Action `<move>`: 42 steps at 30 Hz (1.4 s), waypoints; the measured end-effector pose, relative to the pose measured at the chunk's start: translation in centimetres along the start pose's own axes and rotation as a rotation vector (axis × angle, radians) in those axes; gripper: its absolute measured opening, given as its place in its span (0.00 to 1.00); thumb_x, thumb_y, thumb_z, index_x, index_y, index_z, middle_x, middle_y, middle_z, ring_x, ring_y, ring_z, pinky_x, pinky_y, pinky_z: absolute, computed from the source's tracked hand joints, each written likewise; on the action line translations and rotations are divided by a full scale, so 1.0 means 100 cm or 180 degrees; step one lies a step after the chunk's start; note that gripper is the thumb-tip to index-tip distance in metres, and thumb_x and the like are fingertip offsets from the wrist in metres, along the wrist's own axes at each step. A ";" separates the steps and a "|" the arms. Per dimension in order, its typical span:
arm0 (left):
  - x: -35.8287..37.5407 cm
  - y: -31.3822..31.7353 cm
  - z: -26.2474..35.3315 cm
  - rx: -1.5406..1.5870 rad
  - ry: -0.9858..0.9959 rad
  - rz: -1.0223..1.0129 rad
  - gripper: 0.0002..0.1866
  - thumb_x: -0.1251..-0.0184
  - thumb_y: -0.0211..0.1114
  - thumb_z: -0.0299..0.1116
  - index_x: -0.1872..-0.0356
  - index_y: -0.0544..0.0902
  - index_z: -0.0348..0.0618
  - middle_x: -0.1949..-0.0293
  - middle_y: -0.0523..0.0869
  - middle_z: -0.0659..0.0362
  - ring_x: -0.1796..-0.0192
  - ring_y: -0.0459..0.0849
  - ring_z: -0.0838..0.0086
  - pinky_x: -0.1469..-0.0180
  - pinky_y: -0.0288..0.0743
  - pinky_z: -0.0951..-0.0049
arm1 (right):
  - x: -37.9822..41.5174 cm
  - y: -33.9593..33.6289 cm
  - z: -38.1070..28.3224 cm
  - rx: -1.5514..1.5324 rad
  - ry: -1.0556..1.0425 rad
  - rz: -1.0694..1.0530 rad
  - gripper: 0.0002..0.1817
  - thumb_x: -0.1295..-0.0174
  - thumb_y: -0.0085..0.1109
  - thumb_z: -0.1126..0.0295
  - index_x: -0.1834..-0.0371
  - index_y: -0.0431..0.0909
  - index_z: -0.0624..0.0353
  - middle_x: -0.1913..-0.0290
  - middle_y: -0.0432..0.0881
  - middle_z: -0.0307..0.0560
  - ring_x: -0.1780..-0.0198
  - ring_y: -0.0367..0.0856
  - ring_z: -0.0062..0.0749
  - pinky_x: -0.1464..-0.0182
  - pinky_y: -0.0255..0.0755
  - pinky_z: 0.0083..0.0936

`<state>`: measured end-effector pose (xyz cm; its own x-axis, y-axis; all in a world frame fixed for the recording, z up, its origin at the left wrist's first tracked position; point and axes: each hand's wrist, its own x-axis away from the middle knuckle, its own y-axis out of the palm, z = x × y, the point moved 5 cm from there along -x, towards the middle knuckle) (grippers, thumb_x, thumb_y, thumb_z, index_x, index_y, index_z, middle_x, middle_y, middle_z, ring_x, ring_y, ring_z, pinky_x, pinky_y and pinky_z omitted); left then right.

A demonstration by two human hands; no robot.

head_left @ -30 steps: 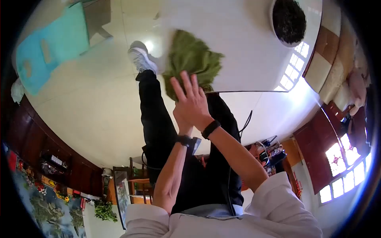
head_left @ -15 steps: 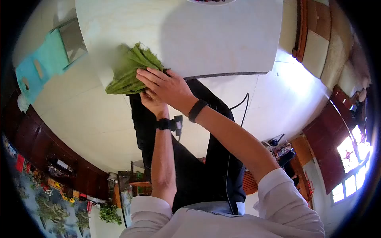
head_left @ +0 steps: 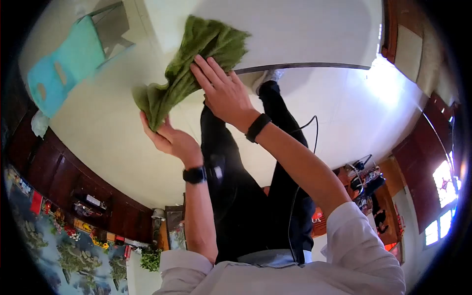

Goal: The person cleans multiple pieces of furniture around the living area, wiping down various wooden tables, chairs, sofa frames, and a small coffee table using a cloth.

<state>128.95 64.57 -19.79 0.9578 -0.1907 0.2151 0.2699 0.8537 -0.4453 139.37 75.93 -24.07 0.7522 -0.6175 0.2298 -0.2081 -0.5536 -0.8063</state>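
Note:
A crumpled green cloth lies partly on the pale table, and its other end hangs past the near edge. My right hand is on the cloth at that edge, fingers extended over its folds and the thumb side partly hidden. Lower and to the left, my left hand has the hanging end of the cloth between its thumb and fingers. Both wrists wear dark bands.
A turquoise plastic chair stands left of the table. My legs are below the table edge, with a black cable beside them. Dark red cabinets line the left, and a cluttered wooden stand is at the right.
The bunched cloth has spread out and stretched. My left hand has moved away from my right hand, down and left, drawing one end of the cloth off the table. The camera view has shifted.

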 end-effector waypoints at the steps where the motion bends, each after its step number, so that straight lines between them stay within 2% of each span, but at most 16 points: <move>1: 0.003 -0.007 -0.001 0.0300 -0.0328 0.0089 0.24 0.18 0.45 0.34 0.28 0.64 0.30 0.33 0.73 0.46 0.35 0.77 0.59 0.30 0.74 0.57 | -0.007 0.010 -0.010 0.0052 -0.0048 0.0029 0.37 0.39 0.56 0.73 0.22 0.61 0.53 0.18 0.55 0.39 0.21 0.60 0.33 0.34 0.70 0.42; 2: 0.006 -0.015 -0.011 0.0309 -0.0293 0.0066 0.24 0.18 0.45 0.34 0.28 0.64 0.30 0.33 0.73 0.46 0.35 0.77 0.59 0.30 0.74 0.57 | -0.015 0.015 -0.016 0.0050 -0.0037 0.0070 0.37 0.39 0.56 0.73 0.22 0.61 0.53 0.18 0.55 0.39 0.21 0.60 0.33 0.34 0.70 0.42; 4: 0.023 -0.030 -0.053 0.0539 -0.1230 -0.0331 0.24 0.19 0.45 0.33 0.29 0.65 0.31 0.33 0.74 0.46 0.35 0.77 0.61 0.30 0.74 0.58 | -0.017 0.020 -0.025 0.0171 0.0077 0.0080 0.37 0.38 0.56 0.71 0.21 0.60 0.51 0.17 0.54 0.38 0.21 0.60 0.32 0.33 0.69 0.42; 7: 0.039 -0.015 -0.079 0.0754 -0.1904 -0.0593 0.22 0.20 0.46 0.29 0.31 0.68 0.31 0.37 0.77 0.48 0.37 0.78 0.66 0.32 0.75 0.59 | -0.008 0.015 -0.011 0.0508 0.0053 0.0158 0.38 0.38 0.57 0.70 0.21 0.60 0.51 0.17 0.54 0.38 0.22 0.62 0.31 0.34 0.70 0.38; 10: 0.051 0.023 -0.085 0.1177 -0.1793 -0.1182 0.18 0.18 0.49 0.30 0.33 0.69 0.36 0.36 0.77 0.51 0.35 0.77 0.64 0.35 0.77 0.60 | 0.014 0.001 0.029 0.0946 0.0058 0.0213 0.39 0.37 0.57 0.71 0.19 0.57 0.49 0.18 0.57 0.37 0.24 0.64 0.30 0.38 0.72 0.35; 12: 0.067 0.060 -0.077 0.1017 -0.1393 -0.1428 0.16 0.20 0.53 0.29 0.37 0.73 0.37 0.43 0.81 0.55 0.39 0.80 0.69 0.40 0.80 0.61 | 0.033 -0.009 0.065 0.0527 0.0406 0.0147 0.43 0.42 0.57 0.75 0.19 0.57 0.49 0.20 0.60 0.40 0.23 0.64 0.37 0.34 0.69 0.47; 14: 0.088 0.097 -0.075 0.1126 -0.1333 -0.1774 0.16 0.20 0.52 0.29 0.37 0.73 0.38 0.43 0.81 0.54 0.42 0.81 0.67 0.41 0.80 0.60 | 0.049 -0.028 0.102 0.0884 0.0622 0.0105 0.43 0.42 0.57 0.75 0.19 0.56 0.46 0.20 0.61 0.41 0.23 0.64 0.38 0.32 0.68 0.50; 20: 0.157 0.210 -0.062 0.1720 -0.2412 -0.1594 0.15 0.20 0.48 0.28 0.37 0.72 0.37 0.43 0.80 0.56 0.46 0.82 0.68 0.45 0.83 0.63 | 0.097 -0.084 0.218 0.1265 0.1013 0.0601 0.43 0.37 0.52 0.78 0.18 0.54 0.34 0.20 0.60 0.32 0.21 0.61 0.32 0.29 0.66 0.55; 24: 0.203 0.279 -0.050 0.2552 -0.3179 -0.1911 0.14 0.19 0.46 0.30 0.39 0.72 0.39 0.44 0.79 0.55 0.47 0.82 0.66 0.46 0.83 0.62 | 0.117 -0.114 0.266 0.1306 0.0964 0.0757 0.45 0.38 0.52 0.80 0.18 0.52 0.33 0.20 0.61 0.31 0.21 0.61 0.30 0.28 0.64 0.55; 28: 0.251 0.318 -0.044 0.2613 -0.3623 -0.2376 0.12 0.22 0.49 0.30 0.43 0.74 0.42 0.48 0.82 0.56 0.48 0.82 0.67 0.42 0.80 0.61 | 0.142 -0.129 0.306 0.1413 0.1184 0.0971 0.47 0.41 0.57 0.79 0.17 0.50 0.39 0.19 0.59 0.39 0.21 0.59 0.38 0.27 0.63 0.57; 30: 0.265 0.332 -0.037 0.2478 -0.3482 -0.2684 0.15 0.23 0.48 0.29 0.41 0.75 0.41 0.44 0.81 0.53 0.41 0.80 0.63 0.38 0.76 0.56 | 0.146 -0.134 0.307 0.1256 0.1176 0.1034 0.48 0.41 0.58 0.78 0.17 0.48 0.45 0.19 0.56 0.43 0.20 0.58 0.43 0.27 0.62 0.56; 34: 0.256 0.325 -0.053 0.2510 -0.3444 -0.2494 0.13 0.23 0.49 0.29 0.45 0.77 0.41 0.51 0.84 0.54 0.51 0.82 0.65 0.47 0.77 0.60 | 0.147 -0.122 0.290 0.0683 0.1219 0.1172 0.51 0.40 0.64 0.74 0.19 0.40 0.69 0.19 0.46 0.70 0.19 0.47 0.66 0.25 0.55 0.53; 35: 0.247 0.315 -0.051 0.2650 -0.3537 -0.2180 0.08 0.25 0.52 0.29 0.53 0.79 0.41 0.61 0.84 0.57 0.63 0.81 0.68 0.56 0.78 0.61 | 0.143 -0.112 0.278 0.0661 0.1266 0.1173 0.51 0.40 0.64 0.73 0.19 0.40 0.69 0.19 0.44 0.70 0.19 0.47 0.67 0.24 0.55 0.53; 37: 0.224 0.285 -0.061 0.2463 -0.3616 -0.2146 0.10 0.24 0.52 0.31 0.51 0.79 0.42 0.60 0.84 0.57 0.62 0.82 0.67 0.56 0.78 0.63 | 0.133 -0.091 0.246 0.0447 0.1214 0.1190 0.51 0.39 0.63 0.71 0.18 0.39 0.68 0.19 0.42 0.71 0.20 0.46 0.70 0.24 0.54 0.53; 40: 0.154 0.223 -0.076 0.2355 -0.3568 -0.1782 0.13 0.22 0.49 0.35 0.46 0.78 0.42 0.55 0.86 0.56 0.57 0.82 0.65 0.53 0.77 0.61 | 0.097 -0.051 0.170 0.0391 0.1166 0.1079 0.45 0.40 0.62 0.69 0.21 0.51 0.67 0.18 0.47 0.66 0.20 0.51 0.65 0.28 0.61 0.56; 42: 0.100 0.172 -0.063 0.2172 -0.3133 -0.1568 0.17 0.20 0.44 0.38 0.42 0.76 0.43 0.48 0.85 0.55 0.50 0.83 0.63 0.47 0.77 0.58 | 0.071 -0.026 0.112 0.0256 0.0952 0.0769 0.39 0.36 0.58 0.67 0.21 0.57 0.59 0.17 0.50 0.50 0.19 0.54 0.52 0.32 0.68 0.56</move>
<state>143.82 74.26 -30.81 0.2191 -0.3680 0.9037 0.1876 0.9248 0.3311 152.24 79.21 -26.46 0.4697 -0.8668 0.1674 -0.2982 -0.3342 -0.8941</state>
